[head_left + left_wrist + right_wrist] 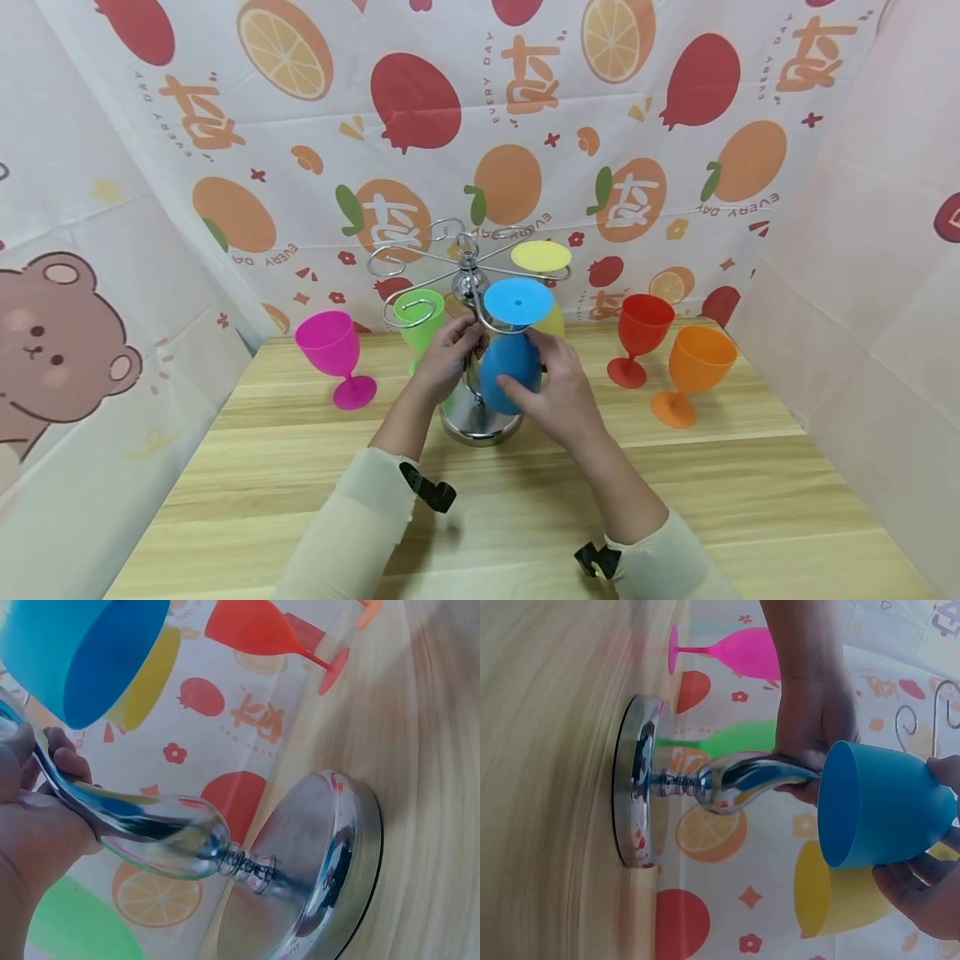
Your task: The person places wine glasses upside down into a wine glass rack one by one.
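A chrome goblet rack (480, 431) with curled wire arms stands on the table. My left hand (447, 357) grips its post, and in the left wrist view the fingers curl round the twisted metal (112, 806). My right hand (564, 392) holds a blue plastic goblet (507, 382) by the bowl, upside down with its mouth facing the table. The goblet's round foot sits just above a front wire arm; whether it rests there I cannot tell. Behind it a yellow goblet (542, 256) hangs upside down from another arm, its bowl partly hidden.
A magenta goblet (330, 343) stands upright at the left. A green goblet (422, 315) is behind the rack, partly covered by it. Red (645, 325) and orange goblets (701, 360) stand upright at the right. A fruit-printed cloth (480, 108) hangs behind the table (712, 500).
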`<state>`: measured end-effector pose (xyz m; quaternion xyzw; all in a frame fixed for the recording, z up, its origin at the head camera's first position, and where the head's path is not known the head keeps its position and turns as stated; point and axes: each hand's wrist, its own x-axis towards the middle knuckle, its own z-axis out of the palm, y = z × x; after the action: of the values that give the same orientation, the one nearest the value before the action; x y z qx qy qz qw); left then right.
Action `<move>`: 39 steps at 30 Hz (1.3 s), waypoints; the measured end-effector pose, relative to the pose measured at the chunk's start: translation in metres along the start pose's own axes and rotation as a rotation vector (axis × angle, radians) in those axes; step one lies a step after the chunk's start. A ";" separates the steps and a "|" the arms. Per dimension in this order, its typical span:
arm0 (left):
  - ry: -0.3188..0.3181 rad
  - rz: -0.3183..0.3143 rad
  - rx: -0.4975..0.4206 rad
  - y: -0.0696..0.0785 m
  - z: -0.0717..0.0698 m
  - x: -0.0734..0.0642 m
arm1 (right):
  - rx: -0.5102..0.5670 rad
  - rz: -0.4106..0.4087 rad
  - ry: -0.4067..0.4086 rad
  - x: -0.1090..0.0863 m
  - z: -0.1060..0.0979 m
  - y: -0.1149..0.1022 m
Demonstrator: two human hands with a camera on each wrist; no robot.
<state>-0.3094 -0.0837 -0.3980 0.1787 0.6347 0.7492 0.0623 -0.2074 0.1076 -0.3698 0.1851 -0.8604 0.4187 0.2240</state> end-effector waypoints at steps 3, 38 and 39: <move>0.021 0.024 -0.044 -0.001 0.005 -0.001 | 0.033 0.040 0.009 -0.001 -0.003 0.003; 0.376 0.108 -0.213 -0.007 0.040 -0.006 | 0.109 0.185 0.068 0.013 -0.020 0.031; 0.375 0.110 -0.212 -0.008 0.040 -0.007 | 0.108 0.185 0.069 0.013 -0.019 0.031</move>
<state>-0.2905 -0.0473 -0.4015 0.0628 0.5421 0.8342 -0.0793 -0.2296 0.1396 -0.3718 0.1023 -0.8417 0.4896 0.2036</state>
